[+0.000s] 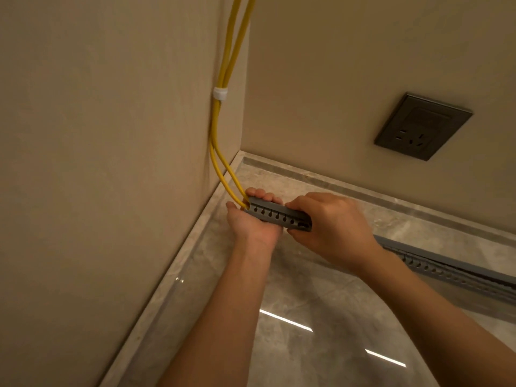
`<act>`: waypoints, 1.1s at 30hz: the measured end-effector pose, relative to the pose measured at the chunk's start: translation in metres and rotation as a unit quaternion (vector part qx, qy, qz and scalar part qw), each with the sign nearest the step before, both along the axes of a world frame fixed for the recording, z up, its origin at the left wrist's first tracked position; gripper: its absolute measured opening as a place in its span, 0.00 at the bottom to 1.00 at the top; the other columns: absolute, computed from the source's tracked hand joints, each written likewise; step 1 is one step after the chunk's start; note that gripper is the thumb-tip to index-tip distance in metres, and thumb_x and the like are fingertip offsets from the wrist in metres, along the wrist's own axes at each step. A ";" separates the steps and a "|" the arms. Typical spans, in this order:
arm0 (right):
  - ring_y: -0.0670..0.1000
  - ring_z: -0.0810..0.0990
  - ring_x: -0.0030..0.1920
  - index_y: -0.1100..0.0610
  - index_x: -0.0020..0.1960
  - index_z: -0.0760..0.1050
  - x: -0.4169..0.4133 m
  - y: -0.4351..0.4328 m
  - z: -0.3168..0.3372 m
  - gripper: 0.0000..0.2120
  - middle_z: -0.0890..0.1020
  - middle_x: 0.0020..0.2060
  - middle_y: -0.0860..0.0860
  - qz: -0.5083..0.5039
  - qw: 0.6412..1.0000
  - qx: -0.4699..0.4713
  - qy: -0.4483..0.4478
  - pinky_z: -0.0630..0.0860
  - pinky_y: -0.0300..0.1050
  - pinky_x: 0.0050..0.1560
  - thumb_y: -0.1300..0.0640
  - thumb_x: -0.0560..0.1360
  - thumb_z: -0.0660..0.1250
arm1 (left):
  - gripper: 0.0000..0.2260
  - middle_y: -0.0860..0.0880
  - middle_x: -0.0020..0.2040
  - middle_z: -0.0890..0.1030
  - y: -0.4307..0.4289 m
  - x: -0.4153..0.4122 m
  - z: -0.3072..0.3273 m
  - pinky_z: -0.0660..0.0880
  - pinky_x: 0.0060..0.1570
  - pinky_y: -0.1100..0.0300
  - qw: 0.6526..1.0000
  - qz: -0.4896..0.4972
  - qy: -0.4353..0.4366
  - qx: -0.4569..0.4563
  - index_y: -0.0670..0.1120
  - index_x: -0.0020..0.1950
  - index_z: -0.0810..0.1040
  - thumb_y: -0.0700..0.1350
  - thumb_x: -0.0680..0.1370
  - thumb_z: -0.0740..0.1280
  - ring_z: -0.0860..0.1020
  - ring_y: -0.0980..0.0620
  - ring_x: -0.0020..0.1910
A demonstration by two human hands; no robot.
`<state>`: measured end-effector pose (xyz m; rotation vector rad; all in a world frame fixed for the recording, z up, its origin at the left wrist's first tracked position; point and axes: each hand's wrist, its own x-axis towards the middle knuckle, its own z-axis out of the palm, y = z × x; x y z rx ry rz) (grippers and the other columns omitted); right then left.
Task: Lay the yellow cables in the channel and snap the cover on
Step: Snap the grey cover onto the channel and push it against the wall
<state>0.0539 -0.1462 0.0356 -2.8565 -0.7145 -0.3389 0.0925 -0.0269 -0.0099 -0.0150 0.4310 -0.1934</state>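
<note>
As the left hand (252, 223) wraps the grey channel (279, 215) at its left end and the right hand (332, 224) clamps it alongside, it lies left to right (left hand nearer the entry), yellow cables (220, 129) rising beyond up the left wall (111, 135).

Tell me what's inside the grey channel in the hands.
Two yellow cables enter the grey channel at its left end, by the left hand. How far they run inside is hidden by its wall and the right hand.

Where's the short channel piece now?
Channel piece is mid-frame in head view, between left hand and right hand near the floor corner, yellow cables meeting its left end.
</note>
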 end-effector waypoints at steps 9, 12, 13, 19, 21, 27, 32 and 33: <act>0.54 0.78 0.40 0.55 0.53 0.78 -0.002 0.003 -0.003 0.12 0.82 0.41 0.51 0.002 0.999 -0.037 0.018 0.74 0.48 0.39 0.51 0.73 0.66 | 0.30 0.49 0.18 0.67 0.003 0.002 0.006 0.61 0.26 0.61 0.997 -0.008 0.075 0.031 0.45 0.23 0.66 0.55 0.80 0.43 0.64 0.52 0.15; 0.54 0.78 0.40 0.56 0.52 0.78 -0.001 0.003 -0.003 0.11 0.82 0.41 0.51 0.008 0.999 -0.049 0.020 0.73 0.47 0.38 0.52 0.73 0.66 | 0.31 0.50 0.18 0.66 0.004 0.003 0.007 0.60 0.26 0.61 0.996 -0.008 0.079 0.046 0.45 0.21 0.66 0.54 0.81 0.43 0.63 0.52 0.15; 0.54 0.78 0.39 0.56 0.52 0.78 -0.001 0.003 -0.002 0.11 0.82 0.40 0.51 0.010 0.998 -0.052 0.021 0.72 0.46 0.38 0.52 0.73 0.66 | 0.31 0.50 0.18 0.66 0.004 0.003 0.007 0.60 0.26 0.61 0.996 -0.007 0.079 0.050 0.45 0.20 0.65 0.54 0.80 0.43 0.63 0.52 0.15; 0.52 0.78 0.41 0.54 0.54 0.76 0.000 0.002 0.001 0.12 0.81 0.42 0.50 0.015 0.997 -0.067 0.036 0.72 0.45 0.40 0.50 0.74 0.63 | 0.31 0.49 0.19 0.68 0.003 0.003 0.003 0.62 0.27 0.61 0.995 0.007 0.083 0.054 0.44 0.22 0.67 0.56 0.80 0.44 0.65 0.52 0.16; 0.52 0.78 0.42 0.54 0.55 0.76 0.002 0.002 0.001 0.13 0.81 0.44 0.50 0.014 0.997 -0.058 0.042 0.74 0.47 0.42 0.49 0.74 0.64 | 0.30 0.47 0.22 0.74 0.004 0.000 0.003 0.68 0.29 0.61 0.988 0.013 0.090 0.125 0.42 0.29 0.73 0.56 0.81 0.45 0.72 0.51 0.20; 0.52 0.77 0.44 0.52 0.57 0.74 0.003 0.000 -0.008 0.13 0.80 0.45 0.49 -0.006 0.996 -0.071 0.060 0.75 0.49 0.43 0.49 0.74 0.63 | 0.13 0.49 0.56 0.72 0.012 -0.057 -0.015 0.69 0.59 0.61 0.556 0.246 -0.091 0.789 0.44 0.58 0.73 0.40 0.74 0.64 0.71 0.50 0.58; 0.56 0.79 0.45 0.56 0.55 0.75 0.000 0.001 -0.014 0.13 0.81 0.45 0.52 -0.011 0.996 -0.070 0.060 0.75 0.50 0.43 0.52 0.73 0.65 | 0.22 0.42 0.58 0.78 0.027 -0.044 0.002 0.69 0.63 0.54 0.063 0.002 -0.393 0.917 0.40 0.62 0.74 0.33 0.68 0.68 0.73 0.44 0.60; 0.55 0.79 0.45 0.55 0.55 0.74 -0.001 0.001 -0.014 0.13 0.81 0.45 0.51 -0.014 0.995 -0.073 0.061 0.75 0.50 0.43 0.52 0.73 0.65 | 0.19 0.43 0.57 0.78 0.028 -0.039 0.009 0.70 0.59 0.55 0.018 -0.047 -0.383 0.923 0.42 0.61 0.74 0.34 0.70 0.67 0.73 0.45 0.59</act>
